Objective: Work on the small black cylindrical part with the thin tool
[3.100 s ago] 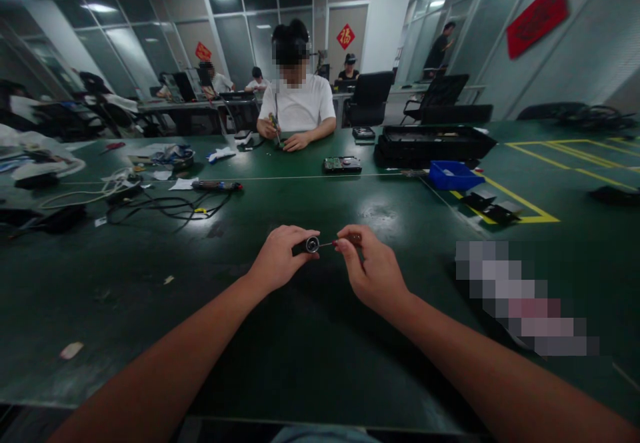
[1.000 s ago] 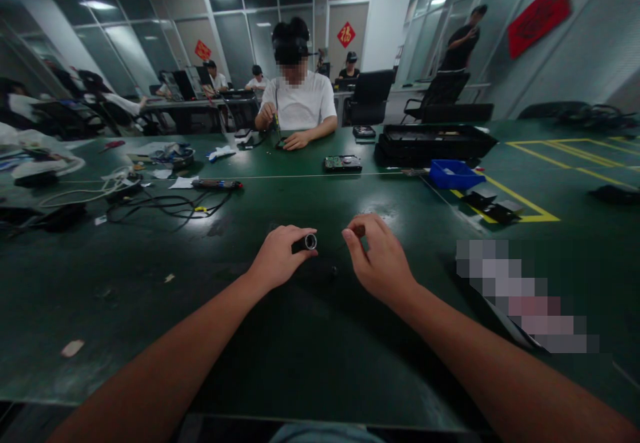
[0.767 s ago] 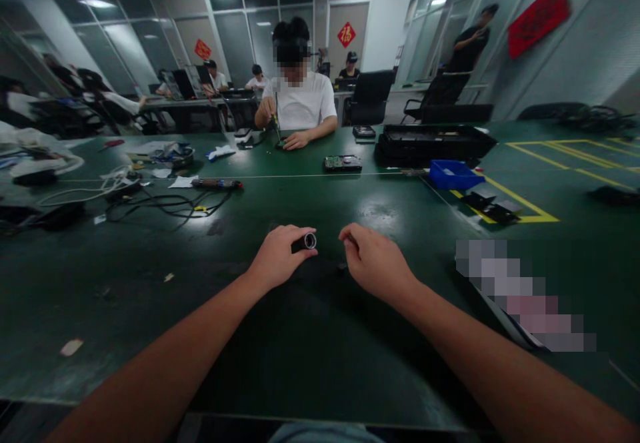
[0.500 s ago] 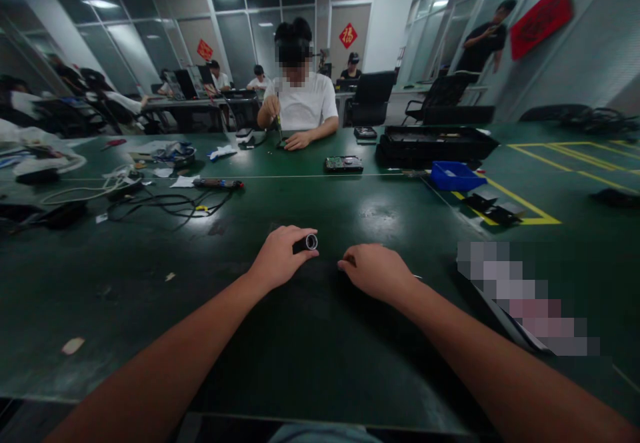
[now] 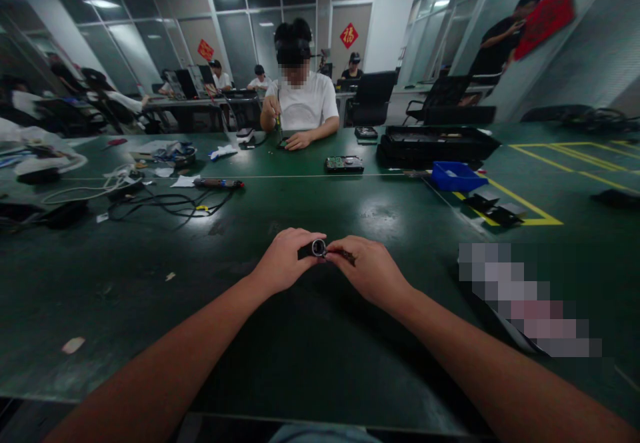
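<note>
My left hand (image 5: 283, 260) grips a short black tube (image 5: 319, 248) between thumb and fingers, its silver-rimmed open end turned towards me. Close against it on the right, my right hand (image 5: 373, 266) is closed, with thumb and fingertips pinched at the tube's rim. The brownish handle of a small screwdriver (image 5: 346, 254) shows between the right fingers; its shaft is hidden. Whether a small part is also pinched at the rim, I cannot make out. Both hands are above the green table (image 5: 280, 363).
Ahead lie a hard drive (image 5: 345, 164), a blue bin (image 5: 457, 176), a long black tray (image 5: 437, 144) and black brackets (image 5: 495, 208). Cables (image 5: 170, 204) and a dark tool (image 5: 219, 183) lie left. A blurred-out object (image 5: 525, 303) is at right. A co-worker (image 5: 300, 106) sits opposite.
The screwdriver came away from the tube, and a small dark part appeared on the table. My right hand lowered over it, then rose to the tube's rim. That part no longer shows on the table.
</note>
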`<state>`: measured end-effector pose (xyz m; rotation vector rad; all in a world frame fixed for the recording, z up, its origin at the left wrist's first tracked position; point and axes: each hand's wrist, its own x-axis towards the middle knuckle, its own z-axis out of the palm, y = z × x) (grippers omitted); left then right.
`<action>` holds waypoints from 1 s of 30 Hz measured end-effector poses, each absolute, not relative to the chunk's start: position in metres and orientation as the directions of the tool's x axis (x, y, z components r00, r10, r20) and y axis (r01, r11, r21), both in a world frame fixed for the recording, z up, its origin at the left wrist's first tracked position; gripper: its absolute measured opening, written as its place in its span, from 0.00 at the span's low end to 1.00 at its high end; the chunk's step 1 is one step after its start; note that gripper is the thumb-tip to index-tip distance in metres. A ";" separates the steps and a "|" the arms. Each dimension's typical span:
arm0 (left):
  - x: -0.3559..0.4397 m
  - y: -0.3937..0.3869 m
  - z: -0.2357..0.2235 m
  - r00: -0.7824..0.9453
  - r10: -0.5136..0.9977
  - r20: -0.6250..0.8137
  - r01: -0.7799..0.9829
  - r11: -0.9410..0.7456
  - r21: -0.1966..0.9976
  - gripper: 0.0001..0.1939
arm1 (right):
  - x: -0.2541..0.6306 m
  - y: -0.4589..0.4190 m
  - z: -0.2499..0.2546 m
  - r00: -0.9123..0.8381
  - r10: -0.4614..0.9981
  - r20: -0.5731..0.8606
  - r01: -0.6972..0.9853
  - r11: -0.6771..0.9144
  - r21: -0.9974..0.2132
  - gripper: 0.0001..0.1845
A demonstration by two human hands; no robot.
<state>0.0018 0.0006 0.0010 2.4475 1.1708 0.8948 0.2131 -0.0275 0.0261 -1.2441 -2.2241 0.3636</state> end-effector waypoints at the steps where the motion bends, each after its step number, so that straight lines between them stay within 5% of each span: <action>1: 0.003 -0.001 0.002 0.495 0.768 0.407 0.585 -0.641 0.497 0.18 | 0.213 -0.028 0.025 -0.414 0.833 0.366 0.674 0.551 -0.491 0.08; 20: 0.008 -0.006 0.006 0.634 0.666 0.393 0.509 -0.742 0.437 0.17 | 0.211 -0.027 0.024 -0.259 0.891 0.374 0.740 0.432 -0.516 0.07; 30: 0.004 -0.003 0.004 0.412 0.802 0.432 0.567 -0.597 0.567 0.18 | 0.215 -0.036 0.034 -0.258 0.832 0.491 0.649 0.526 -0.550 0.12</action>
